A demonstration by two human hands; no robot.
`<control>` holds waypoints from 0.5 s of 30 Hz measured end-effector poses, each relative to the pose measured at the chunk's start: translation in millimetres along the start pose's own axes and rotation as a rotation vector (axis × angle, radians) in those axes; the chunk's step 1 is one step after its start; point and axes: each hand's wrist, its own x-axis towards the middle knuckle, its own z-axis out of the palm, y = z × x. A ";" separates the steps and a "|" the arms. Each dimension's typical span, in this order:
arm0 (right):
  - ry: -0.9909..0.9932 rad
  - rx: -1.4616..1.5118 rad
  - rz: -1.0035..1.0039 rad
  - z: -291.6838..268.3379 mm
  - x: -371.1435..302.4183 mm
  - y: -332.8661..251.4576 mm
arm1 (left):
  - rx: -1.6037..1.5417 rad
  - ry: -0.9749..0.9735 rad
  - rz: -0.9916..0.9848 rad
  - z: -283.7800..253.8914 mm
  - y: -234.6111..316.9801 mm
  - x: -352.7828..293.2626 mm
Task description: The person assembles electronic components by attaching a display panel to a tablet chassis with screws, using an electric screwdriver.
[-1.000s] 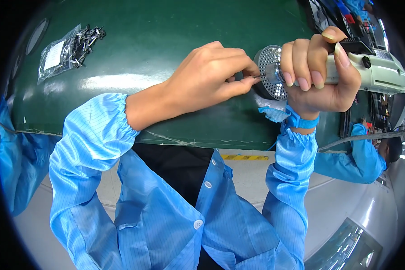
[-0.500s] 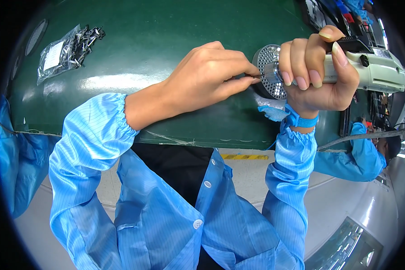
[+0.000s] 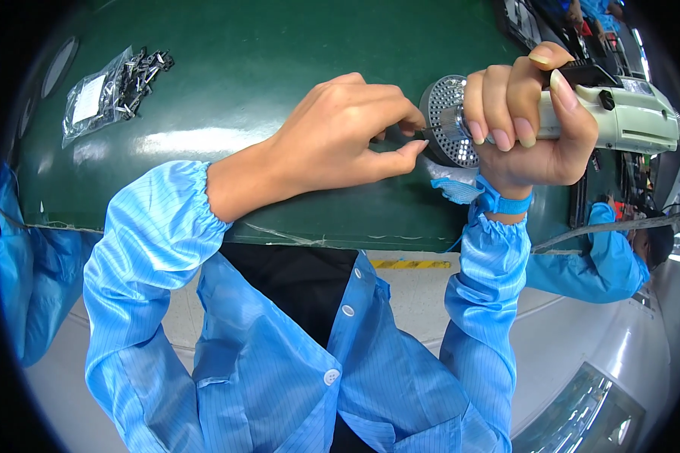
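Note:
My right hand point(image 3: 533, 124) is wrapped round a pale green electric screwdriver point(image 3: 633, 124), held sideways with its tip towards the left. A thin dark bit point(image 3: 430, 131) sticks out of the silver nose. Beside that bit is my left hand point(image 3: 347, 128), its thumb and forefinger parted and its other fingers curled. I see nothing held between the thumb and forefinger. Behind the screwdriver's nose sits a round metal dish dotted with holes point(image 3: 447, 94), partly covered by the tool and my right hand. A blue strap point(image 3: 506, 204) circles my right wrist.
On the green table point(image 3: 279, 45), a clear plastic bag point(image 3: 91, 106) lies at the far left with small black and metal parts point(image 3: 141, 79) spilling from it. Blue-sleeved people sit at both sides, one sleeve point(image 3: 589, 264) at right. A grey cable point(image 3: 612, 229) runs near it.
My left thumb and forefinger, pinched at the bit before, have come apart, and the thumb has dropped lower. The screwdriver has shifted very slightly left.

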 end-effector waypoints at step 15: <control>-0.009 -0.016 -0.021 -1.2 1.3 1.2 | 0.044 -0.011 0.078 -1.5 -4.0 -0.1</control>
